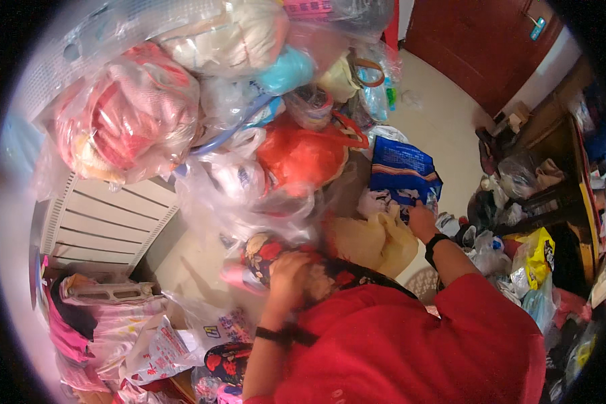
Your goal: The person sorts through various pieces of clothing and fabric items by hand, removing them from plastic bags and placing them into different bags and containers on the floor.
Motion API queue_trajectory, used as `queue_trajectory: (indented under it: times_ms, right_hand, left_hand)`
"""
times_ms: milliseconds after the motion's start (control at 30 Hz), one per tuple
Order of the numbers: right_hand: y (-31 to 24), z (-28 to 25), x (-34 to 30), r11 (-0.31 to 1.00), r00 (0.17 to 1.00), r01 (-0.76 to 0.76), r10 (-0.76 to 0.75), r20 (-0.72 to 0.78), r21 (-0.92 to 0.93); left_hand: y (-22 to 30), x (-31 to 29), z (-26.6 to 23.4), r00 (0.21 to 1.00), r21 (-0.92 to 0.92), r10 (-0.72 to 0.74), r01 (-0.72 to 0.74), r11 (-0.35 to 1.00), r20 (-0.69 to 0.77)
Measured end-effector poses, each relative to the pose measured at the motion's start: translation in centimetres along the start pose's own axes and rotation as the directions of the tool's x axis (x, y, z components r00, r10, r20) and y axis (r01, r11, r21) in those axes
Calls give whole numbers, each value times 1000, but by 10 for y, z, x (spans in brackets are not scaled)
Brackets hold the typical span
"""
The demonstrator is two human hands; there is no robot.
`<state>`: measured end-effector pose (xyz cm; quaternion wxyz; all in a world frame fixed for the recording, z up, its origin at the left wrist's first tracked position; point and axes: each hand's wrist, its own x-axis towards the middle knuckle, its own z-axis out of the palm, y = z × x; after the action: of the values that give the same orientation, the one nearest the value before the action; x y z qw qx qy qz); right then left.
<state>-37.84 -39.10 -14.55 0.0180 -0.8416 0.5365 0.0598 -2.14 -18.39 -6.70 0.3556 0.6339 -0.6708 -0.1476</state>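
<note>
Two hands at work amid piled plastic bags: far left, a white slatted panel point(104, 225) under a pink bundle point(124, 118). Left hand point(288, 269) w/ fingers closed on a dark floral cloth point(266, 250), centre. Red bag point(303, 156) above. Right hand point(421, 219) grips the blue bag point(402, 172), just right of centre, fingers curled on its lower edge.

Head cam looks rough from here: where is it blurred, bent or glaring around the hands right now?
Head view: the left hand on the dark floral fabric is smeared by motion blur; the right hand at the blue bag is sharper. Fisheye bends the white slatted panel, and the rim goes black. Clear plastic bags catch soft glare, with a reddish cast overall.
</note>
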Motion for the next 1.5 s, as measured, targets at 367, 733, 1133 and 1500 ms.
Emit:
queue_trajectory:
  times_ms: [367, 733, 1133, 1500]
  right_hand:
    - [-75, -16, 8, 949, 924, 315, -315, 219, 35]
    - [-106, -61, 21, 860, 918, 396, -378, -121, 322]
    - [-331, -144, -1, 524, 694, 592, -718, -57, 613]
    - [-521, -56, 27, 323, 529, 194, -830, 178, 927]
  left_hand:
    - [-40, -81, -66, 852, -577, -523, 412, 705, -31]
    - [-53, -193, -96, 462, -784, -887, 553, 281, 8]
    - [-58, -236, -130, 434, -893, -896, 360, 271, -97]
    - [-84, -273, -200, 202, -928, -961, 281, 243, -191]
